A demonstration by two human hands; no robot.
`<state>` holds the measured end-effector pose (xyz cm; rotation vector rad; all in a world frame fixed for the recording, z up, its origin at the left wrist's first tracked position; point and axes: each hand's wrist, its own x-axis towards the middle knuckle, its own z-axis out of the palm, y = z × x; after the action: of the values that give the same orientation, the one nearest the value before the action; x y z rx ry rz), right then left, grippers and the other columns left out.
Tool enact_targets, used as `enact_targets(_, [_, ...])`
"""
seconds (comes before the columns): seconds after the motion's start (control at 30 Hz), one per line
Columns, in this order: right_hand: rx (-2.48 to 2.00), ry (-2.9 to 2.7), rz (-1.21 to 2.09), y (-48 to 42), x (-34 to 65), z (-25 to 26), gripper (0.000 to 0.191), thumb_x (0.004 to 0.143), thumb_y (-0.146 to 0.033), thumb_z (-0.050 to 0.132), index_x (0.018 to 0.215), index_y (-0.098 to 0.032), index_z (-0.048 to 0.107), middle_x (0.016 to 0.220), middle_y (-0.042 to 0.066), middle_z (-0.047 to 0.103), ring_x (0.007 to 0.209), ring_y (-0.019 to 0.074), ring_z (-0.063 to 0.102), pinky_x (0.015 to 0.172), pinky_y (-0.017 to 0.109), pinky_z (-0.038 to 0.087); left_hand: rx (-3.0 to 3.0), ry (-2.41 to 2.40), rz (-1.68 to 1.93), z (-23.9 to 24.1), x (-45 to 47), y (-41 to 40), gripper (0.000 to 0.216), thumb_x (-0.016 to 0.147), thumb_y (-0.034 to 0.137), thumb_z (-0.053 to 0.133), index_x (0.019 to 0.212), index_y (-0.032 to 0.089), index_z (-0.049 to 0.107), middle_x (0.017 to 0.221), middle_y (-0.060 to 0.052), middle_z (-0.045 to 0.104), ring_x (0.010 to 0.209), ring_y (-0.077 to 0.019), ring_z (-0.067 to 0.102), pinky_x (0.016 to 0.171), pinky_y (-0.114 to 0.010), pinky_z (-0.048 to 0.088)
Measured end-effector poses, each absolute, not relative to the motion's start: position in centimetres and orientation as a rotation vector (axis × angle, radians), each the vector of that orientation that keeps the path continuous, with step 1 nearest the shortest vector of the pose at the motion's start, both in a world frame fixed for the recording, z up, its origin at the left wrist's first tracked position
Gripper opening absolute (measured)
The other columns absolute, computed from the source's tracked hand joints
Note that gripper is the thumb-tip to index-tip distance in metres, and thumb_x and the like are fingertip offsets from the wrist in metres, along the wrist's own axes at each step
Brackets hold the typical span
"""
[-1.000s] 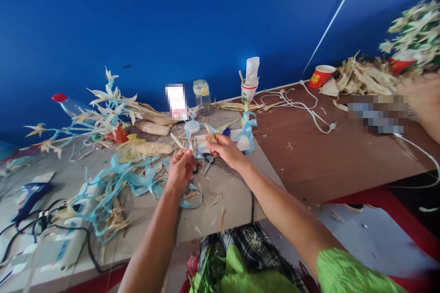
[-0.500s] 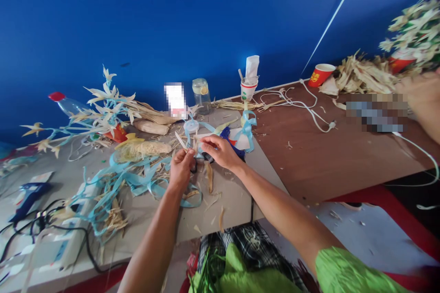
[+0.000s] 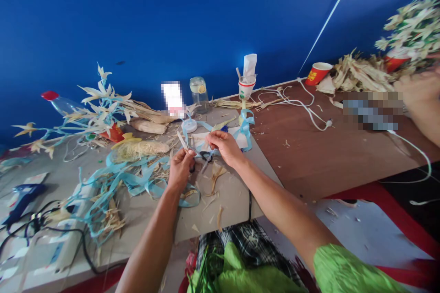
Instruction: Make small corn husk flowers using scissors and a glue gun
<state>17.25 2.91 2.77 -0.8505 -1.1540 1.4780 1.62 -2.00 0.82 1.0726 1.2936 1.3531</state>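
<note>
My left hand is closed around scissors; a pale blade points up and away from the fingers, and dark handle loops show beside them. To its right, my right hand is bent in a pinch on a thin pale strip, partly hidden by the fingers. The two hands are a short way apart above the grey table. Below them lies a curled piece of dry husk. Light blue ribbon spreads in loops left of my left hand, and another loop of it is under my wrist.
Husk flowers, a corncob and a glue gun are on the left. A glass jar, a white paper cup and a red cup stand along the wall. Another person's hand is far right.
My right hand has drawn back slightly to the right and up, away from my left hand. Husk and scraps on the table between them show more. The view has shifted slightly.
</note>
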Motion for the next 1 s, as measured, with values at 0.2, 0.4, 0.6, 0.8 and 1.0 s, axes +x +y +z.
enact_targets(0.2, [-0.864,-1.294,1.481,2.1,16.6,3.1,0.028,0.073,-0.040,0.061,0.058,-0.017,0.054,0.054,-0.004,0.047,0.055,0.0094,0.041,0.056,0.024,0.033,0.992,1.172,1.361,0.9,1.7,-1.9,0.029,0.067,0.040,0.073,0.080,0.016,0.063,0.053,0.006,0.044,0.045,-0.0050,0.034,0.044,-0.019,0.025])
enact_targets(0.4, [-0.882,-1.298,1.492,1.7,16.3,3.1,0.027,0.073,-0.042,0.061,0.062,-0.017,0.057,0.056,-0.004,0.050,0.056,0.0096,0.043,0.056,0.024,0.033,1.044,1.146,1.277,1.2,2.1,-2.1,0.030,0.067,0.040,0.073,0.081,0.014,0.064,0.060,0.003,0.051,0.046,-0.0036,0.035,0.045,-0.019,0.028])
enact_targets(0.6, [-0.860,-1.113,1.534,2.2,16.2,2.4,0.024,0.068,-0.038,0.066,0.062,-0.017,0.055,0.052,-0.005,0.047,0.052,0.0079,0.040,0.054,0.023,0.030,1.015,1.209,1.309,1.4,2.3,-2.2,0.028,0.069,0.039,0.073,0.071,0.015,0.058,0.053,0.005,0.045,0.045,-0.0044,0.035,0.045,-0.018,0.028])
enact_targets(0.8, [-0.805,-0.918,1.605,2.8,16.4,2.4,0.023,0.062,-0.035,0.070,0.061,-0.017,0.056,0.050,-0.006,0.046,0.049,0.0067,0.039,0.052,0.023,0.031,1.013,1.208,1.326,1.2,2.1,-2.1,0.028,0.069,0.040,0.072,0.071,0.015,0.058,0.052,0.006,0.043,0.044,-0.0044,0.034,0.043,-0.018,0.027])
enact_targets(1.0, [-0.793,-0.787,1.608,3.1,16.8,2.5,0.020,0.057,-0.031,0.072,0.062,-0.017,0.059,0.048,-0.006,0.047,0.047,0.0059,0.038,0.050,0.022,0.030,1.034,1.214,1.339,1.0,1.9,-2.0,0.028,0.070,0.040,0.071,0.071,0.016,0.057,0.051,0.007,0.041,0.043,-0.0039,0.033,0.042,-0.018,0.025])
